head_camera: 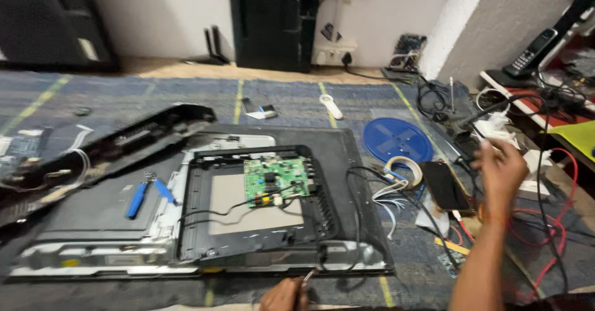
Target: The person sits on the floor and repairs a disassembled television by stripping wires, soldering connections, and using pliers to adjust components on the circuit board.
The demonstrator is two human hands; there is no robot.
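Head view: left hand (284, 295) fingers pinch a thin metal tool (307, 276) at the opened television (204, 212)'s near edge; right hand (501, 168), fingers loosely spread, hovers right of it. Its green circuit board (276, 181) looks fragile; grip the frame.

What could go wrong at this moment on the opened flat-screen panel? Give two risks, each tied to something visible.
1. The left hand holds a thin tool at the panel's near edge, close to a loose black cable; it might snag or nick it.
2. The right hand is raised over the phone and tangled red wires; it could catch them.
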